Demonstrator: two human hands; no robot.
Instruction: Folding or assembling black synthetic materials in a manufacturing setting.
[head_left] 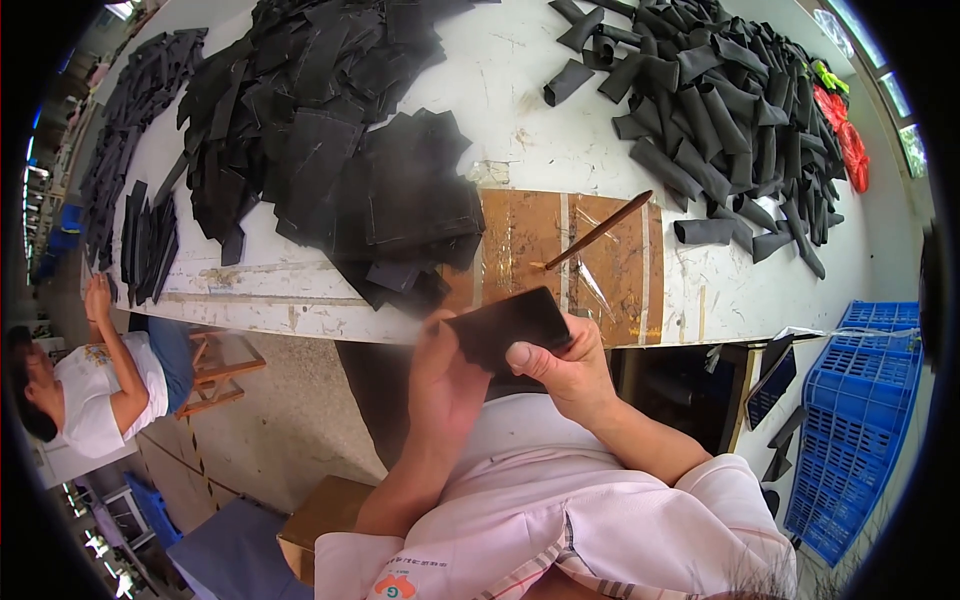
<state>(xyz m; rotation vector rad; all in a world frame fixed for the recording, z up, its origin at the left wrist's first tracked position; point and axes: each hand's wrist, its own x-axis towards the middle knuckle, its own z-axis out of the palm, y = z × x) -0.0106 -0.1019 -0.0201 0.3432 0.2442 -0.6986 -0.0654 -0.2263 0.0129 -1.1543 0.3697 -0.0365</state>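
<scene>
Both hands hold a flat black fabric piece (pixel 512 322) above the table's front edge. My right hand (pixel 578 375) grips its right side, thumb on top and fingers underneath. My left hand (pixel 440 370) is closed on its left side, with most of the fingers hidden behind the cloth. Just beyond lies a brown taped cardboard sheet (pixel 520 225), and on it a thin brown wooden stick (pixel 610 228) slants to the upper right. By the stick's lower end is a small pale, pointed sliver (pixel 595 288) whose kind I cannot make out.
A large heap of flat black fabric pieces (pixel 330 120) spreads over the left of the white table (pixel 540 120). Black fabric tubes (pixel 710 120) are piled at the right, near a red plastic bag (pixel 850 145). Blue crates (pixel 855 420) stand lower right. Another person (pixel 110 385) sits at far left.
</scene>
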